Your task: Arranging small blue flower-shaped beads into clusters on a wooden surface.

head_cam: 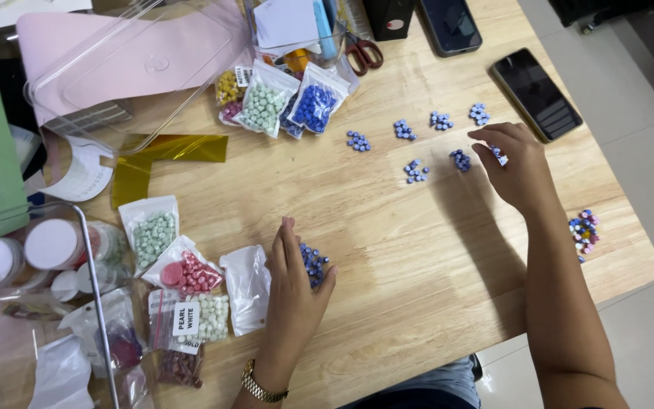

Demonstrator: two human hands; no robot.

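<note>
Left hand: the left hand [294, 284] is resting edge-down on the wooden table [387, 303], cupped narrowly around a heap of blue beads [314, 263] and holding them against the palm.
Empty bag: a clear empty bag [246, 288] is lying just beside that hand, on its outer side.
Near bags: a pink bead bag [187, 273], a pale green bead bag [153, 236] and a white bead bag [206, 316] are lying near the table's left edge.
Mixed pile: a small mixed bead pile [584, 231] is sitting well apart, near the right edge.
Right hand: the right hand [516, 163] is reaching out, fingers curled down and pinching over a small blue cluster [499, 154]; whether it is gripping any bead, I cannot tell.
Done so far: seven small clusters are already lying in two loose rows, among them one at the near row's left [415, 171], one beside it [460, 160], and a far-row cluster [357, 141].
Left to do: judging by the heap in the cupped hand, many beads are still waiting to be portioned.
Far side: a blue bead bag [316, 102], a dark phone [537, 94] and red-handled scissors [363, 51] are lying beyond the rows.
</note>
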